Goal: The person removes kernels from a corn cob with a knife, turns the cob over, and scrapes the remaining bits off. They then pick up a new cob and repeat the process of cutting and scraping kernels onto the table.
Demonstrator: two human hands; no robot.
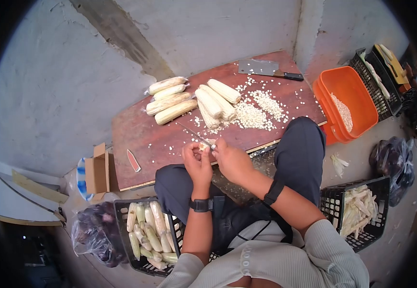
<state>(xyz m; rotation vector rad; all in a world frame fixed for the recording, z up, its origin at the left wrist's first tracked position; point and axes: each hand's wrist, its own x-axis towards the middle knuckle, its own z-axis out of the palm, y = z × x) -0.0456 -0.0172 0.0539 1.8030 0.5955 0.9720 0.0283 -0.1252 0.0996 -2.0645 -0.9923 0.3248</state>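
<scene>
My left hand (198, 162) is closed around a short piece of corn cob (204, 145), mostly hidden by the fingers. My right hand (231, 162) grips a knife (194, 132), its thin blade pointing away to the upper left, against or just above the corn. Both hands are close together over the near edge of the reddish table (143, 139). Beyond them, several peeled white corn ears (220, 98) are piled beside loose kernels (254, 116). To their left lie several corn ears in clear wrap (172, 108).
A cleaver (261, 68) lies at the table's back right, and a red-edged blade-shaped piece (133, 161) at the left. An orange bucket (323, 103) holds kernels. Black crates hold corn ears (146, 225) at left and pale husks or cobs (359, 209) at right. A cardboard box (98, 170) stands left.
</scene>
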